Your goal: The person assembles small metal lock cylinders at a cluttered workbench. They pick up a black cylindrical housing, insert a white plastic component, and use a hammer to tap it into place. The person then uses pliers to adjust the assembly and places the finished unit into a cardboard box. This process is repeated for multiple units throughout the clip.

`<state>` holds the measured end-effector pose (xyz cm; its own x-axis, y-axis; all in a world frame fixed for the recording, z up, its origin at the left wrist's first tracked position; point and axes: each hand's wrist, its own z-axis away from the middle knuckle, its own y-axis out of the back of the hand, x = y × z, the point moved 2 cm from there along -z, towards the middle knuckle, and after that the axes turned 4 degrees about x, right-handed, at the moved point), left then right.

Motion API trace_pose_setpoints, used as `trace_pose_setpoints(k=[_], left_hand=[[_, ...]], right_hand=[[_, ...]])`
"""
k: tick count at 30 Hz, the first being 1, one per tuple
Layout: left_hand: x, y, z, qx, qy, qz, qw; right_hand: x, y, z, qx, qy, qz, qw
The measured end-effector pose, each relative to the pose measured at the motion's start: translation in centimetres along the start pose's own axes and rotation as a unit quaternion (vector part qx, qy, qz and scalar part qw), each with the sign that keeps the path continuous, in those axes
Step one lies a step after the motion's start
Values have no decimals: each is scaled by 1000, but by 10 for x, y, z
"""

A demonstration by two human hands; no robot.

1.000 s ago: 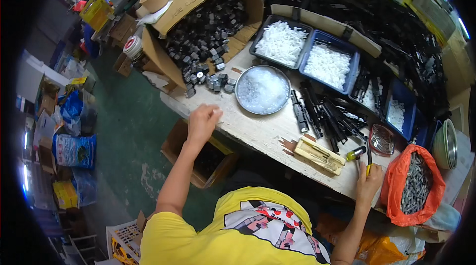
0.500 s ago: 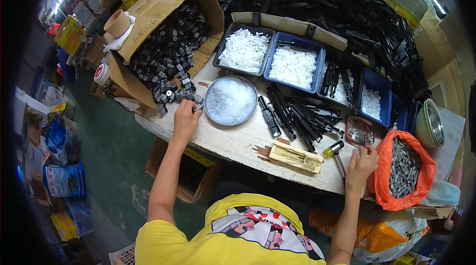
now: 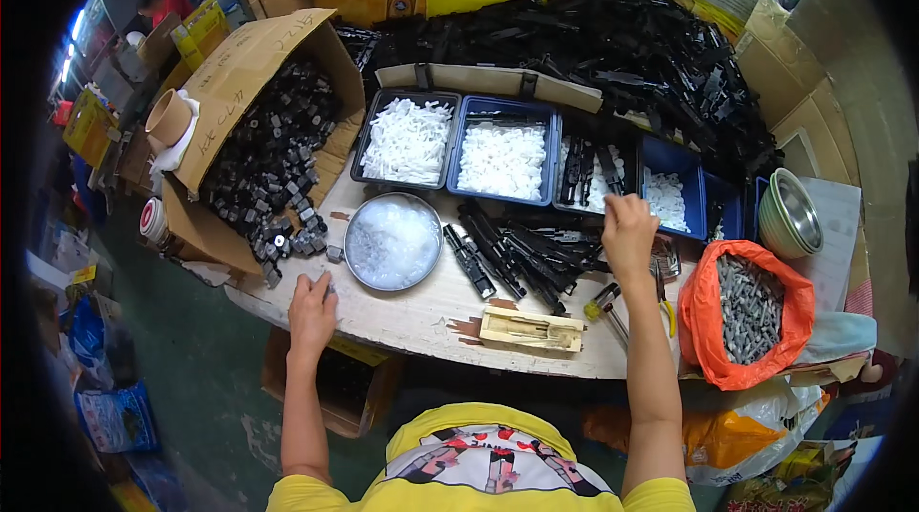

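Observation:
My left hand (image 3: 312,317) is over the table's front left part, fingers closed around a small grey piece that is mostly hidden. Just beyond it, a small grey block (image 3: 334,254) lies beside a round metal pan (image 3: 393,288) of whitish translucent material. My right hand (image 3: 628,230) reaches over the trays, its fingertips pinched together at the near edge of a tray (image 3: 571,202) with white and black parts. Whatever those fingertips hold is hidden. A cream slotted block (image 3: 531,329) lies near the front edge, below a pile of black slender parts (image 3: 522,249).
A tipped cardboard box (image 3: 244,62) spills dark metal blocks at left. White parts fill a black tray (image 3: 407,141) and a blue tray (image 3: 502,163). An orange bag (image 3: 704,321) of grey pieces stands at right, near a screwdriver (image 3: 603,301) and stacked bowls (image 3: 795,215).
My right hand has moved from beside the screwdriver up to the trays. My left hand has drawn back from the pan toward the front edge. The whole view has shifted.

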<state>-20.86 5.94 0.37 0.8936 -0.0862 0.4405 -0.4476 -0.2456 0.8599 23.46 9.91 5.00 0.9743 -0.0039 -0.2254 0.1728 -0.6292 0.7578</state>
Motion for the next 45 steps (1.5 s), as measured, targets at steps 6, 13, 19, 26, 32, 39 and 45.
trace_pose_setpoints(k=[6, 13, 19, 26, 32, 39, 45], left_hand=[[2, 12, 9, 68, 96, 270, 956], [46, 7, 15, 28, 53, 350, 935], [72, -3, 20, -21, 38, 387, 921], [90, -4, 23, -62, 39, 421, 904], [90, -4, 28, -70, 36, 435, 897], [110, -26, 41, -126, 8, 436, 891], [135, -31, 41, -151, -49, 431, 888]], right_hand=[[12, -16, -31, -64, 77, -2, 995], [-13, -34, -54, -111, 260, 74, 956], [-1, -29, -56, -55, 365, 100, 924], [5, -14, -60, -19, 364, 119, 924], [-26, 16, -42, -104, 295, 93, 945], [-90, 68, 81, -318, 306, -28, 897], [-95, 42, 109, -251, 275, -101, 923]])
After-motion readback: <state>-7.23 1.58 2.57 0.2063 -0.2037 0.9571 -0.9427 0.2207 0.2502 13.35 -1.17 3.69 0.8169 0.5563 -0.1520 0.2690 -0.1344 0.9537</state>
